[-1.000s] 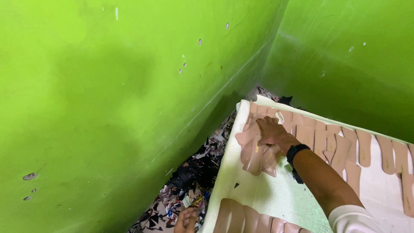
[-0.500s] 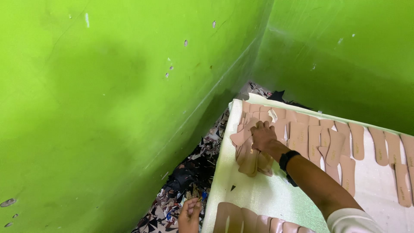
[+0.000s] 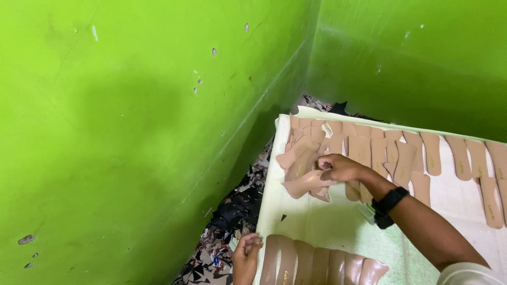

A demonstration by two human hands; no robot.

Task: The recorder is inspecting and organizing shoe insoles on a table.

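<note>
Tan insole point(image 3: 305, 184) is pinched by right hand point(image 3: 340, 168) fingers; left hand point(image 3: 245, 257) fingers seemingly curled at counter point(image 3: 317, 221) edge.

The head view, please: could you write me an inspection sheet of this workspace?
Surface: pale board, tilted against the corner.
Job's things: tan insole pieces in overlapping rows; a second row at the near edge.
Clutter: dark scraps on the floor beside the board.
Hands: right hand pinches one insole piece; left hand grips the board's near-left edge.
Cables: nothing seen.
Surroundings: green walls, chipped in spots.
</note>
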